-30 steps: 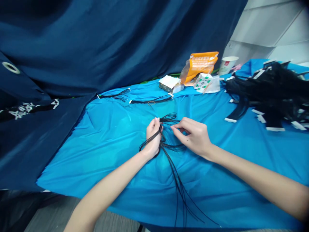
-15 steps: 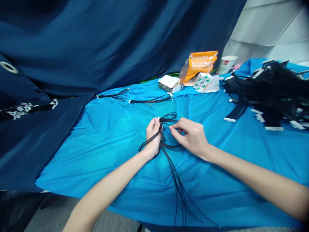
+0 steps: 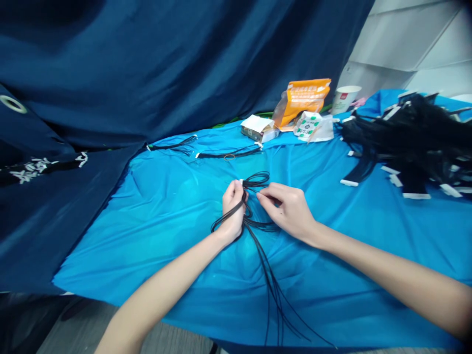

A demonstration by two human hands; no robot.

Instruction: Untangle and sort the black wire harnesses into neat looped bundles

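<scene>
1. The wide tabletop under wrinkled bright-blue cloth [image 3: 165,196] fills most of the view. Nothing lying on it has changed place over the last second; only the view itself has drifted a little.
2. The large tangled heap of flat black cables with white end connectors [image 3: 409,142] covers the far right corner and lies undisturbed, so the work is confined to what the hands have.
3. The person's bare right hand [image 3: 291,206] has made the main change: it has crept toward the left hand and turned slightly. Its thumb and index fingers are pinched together, apparently on a thin strand, though the tip is too small to be certain.
4. The person's bare left hand [image 3: 233,211] has kept its pose, clenched around the wires above the middle of the tabletop. It seems to serve as the anchor while the right does the fine handling.
5. The looped bundle of thin black wires [image 3: 261,226] is in that left grip, one loop passing around the wrist and loose tails trailing toward the near edge. Its shape has barely altered, so the second's progress looks slight, a small adjustment of strands.
6. The small white connector [image 3: 241,182] shows at the left thumb tip, just beside the upper loops. It has stayed put, which suggests that this end is being held steady.
</scene>
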